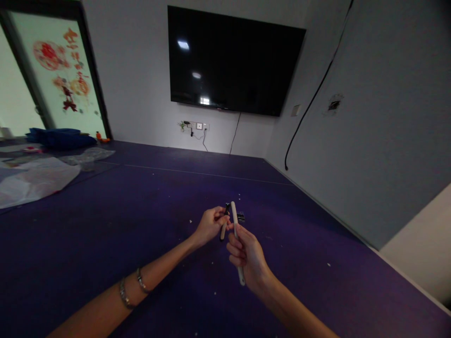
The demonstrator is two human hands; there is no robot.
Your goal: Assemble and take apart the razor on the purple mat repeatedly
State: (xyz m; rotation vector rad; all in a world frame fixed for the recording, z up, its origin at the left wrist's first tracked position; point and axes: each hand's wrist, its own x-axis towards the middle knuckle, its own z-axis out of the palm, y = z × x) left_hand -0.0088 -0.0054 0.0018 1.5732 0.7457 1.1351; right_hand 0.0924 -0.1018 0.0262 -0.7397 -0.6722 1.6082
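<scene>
My right hand (248, 256) is closed around a slim, pale stick-like handle (233, 211). It stands nearly upright, with a rounded top and a small dark hole near its lower end. Just to its left, my left hand (211, 226) pinches a short, narrow tan-and-black object (223, 231) with a dark upper end; its exact kind is unclear. A small dark piece with pale marks (241, 217) shows just right of the pale handle, and I cannot tell whether it is attached. Both hands are close together above the dark purple surface (158, 263).
White specks are scattered over the purple surface. At the left lie a white plastic sheet (42, 180), a clear bag (89, 156) and a blue bundle (59, 138). A television (236, 61) hangs on the far wall, and a black cable (313, 101) dangles at the right.
</scene>
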